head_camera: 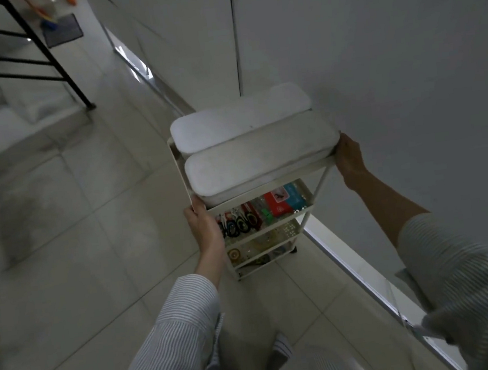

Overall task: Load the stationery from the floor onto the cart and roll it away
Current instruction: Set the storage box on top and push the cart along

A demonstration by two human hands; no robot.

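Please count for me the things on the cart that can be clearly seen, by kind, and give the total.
Long white lidded plastic boxes on the top shelf: 2
Red flat packet, second shelf: 1
Teal flat packet beside it: 1
Total: 4

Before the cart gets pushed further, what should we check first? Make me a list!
1. Left hand gripping the near corner of the cart's top rim: ok.
2. Right hand holding the right end of that rim: ok.
3. Two white lidded boxes sitting flat, side by side on the top shelf: ok.
4. Scissors and red packet inside the second shelf: ok.
5. Tiled floor ahead of the cart free of obstacles: ok close by; a mat lies far ahead.
6. Gap between the cart and the wall on its right: cannot tell, it looks very close.
7. Wheels rolling freely: cannot tell.
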